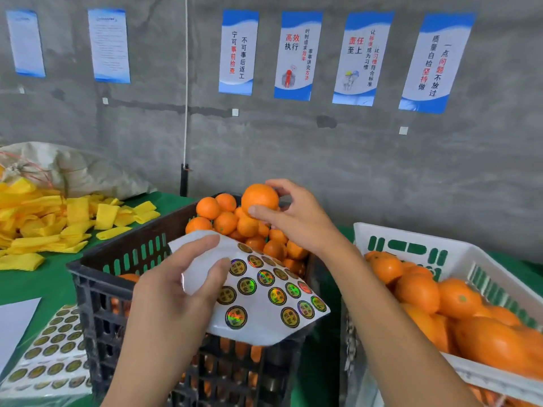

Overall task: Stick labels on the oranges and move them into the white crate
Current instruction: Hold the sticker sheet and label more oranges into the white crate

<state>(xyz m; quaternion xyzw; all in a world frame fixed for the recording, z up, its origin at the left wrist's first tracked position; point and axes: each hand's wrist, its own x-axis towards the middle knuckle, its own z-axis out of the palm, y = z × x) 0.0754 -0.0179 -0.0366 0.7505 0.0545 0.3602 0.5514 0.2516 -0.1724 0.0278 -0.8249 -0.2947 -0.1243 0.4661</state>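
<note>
Holding a round orange fruit [259,198] above the heap, the right hand [296,215] wraps its curled fingers round the far side while the thumb presses the near lower side, so the fruit sits at the fingertips, left of the palm and clear of the pile. That pile of oranges [235,224] fills the far end of a black slotted plastic crate [97,295] standing on the green-covered table [35,283]. The left hand [176,292] has its grip closed on a white backing sheet of round gold holographic labels [264,298], thumb on top near the sheet's upper left corner and fingers beneath, the sheet fanning out to the right over the black crate's near half. To the right, touching the black one or just beside it, a white slotted plastic crate [411,245] holds more oranges. Further sheets of gold labels [53,353] lie at the table's near left, and yellow foam sleeves [58,221] are heaped at the far left.
</note>
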